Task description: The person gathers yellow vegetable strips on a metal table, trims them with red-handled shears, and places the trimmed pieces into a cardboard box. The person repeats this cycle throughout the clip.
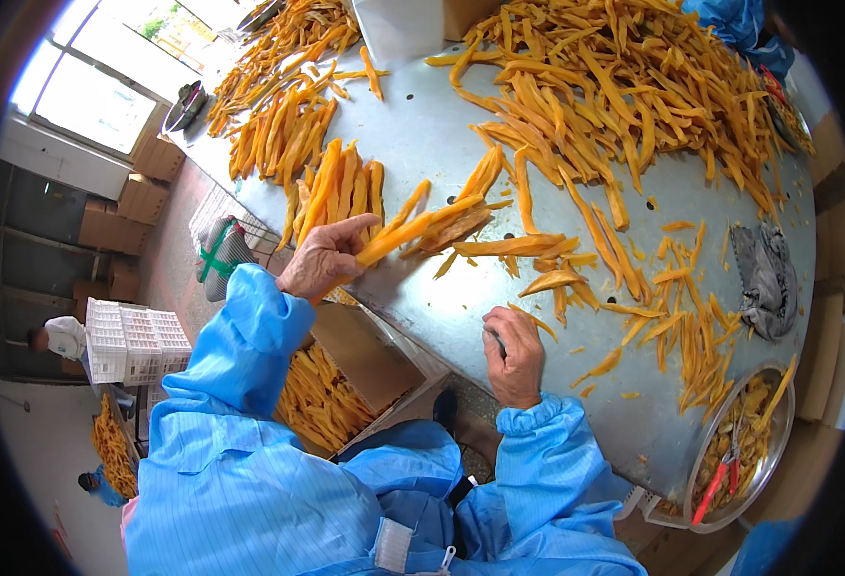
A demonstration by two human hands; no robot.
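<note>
My left hand (329, 261) grips a long orange dried sweet potato strip (393, 239) at the table's near edge, its index finger stretched out above the strip. The strip's far end overlaps other strips, including a browner piece (455, 229). Just beyond that hand lies a row of strips (343, 183), side by side. My right hand (514, 356) rests on the metal table (429, 309) with its fingers curled. A thin sliver (535, 321) lies against its knuckles. The inside of the right hand is hidden. Short, broken pieces (562, 279) lie beyond it.
A large heap of strips (609, 93) covers the far right. At the right are a grey cloth (764, 281) and a metal bowl (788, 432) holding scraps and red-handled scissors (717, 479). Below the edge stands a cardboard box (372, 353) of strips. White crates (138, 342) are stacked left, near a person (66, 337).
</note>
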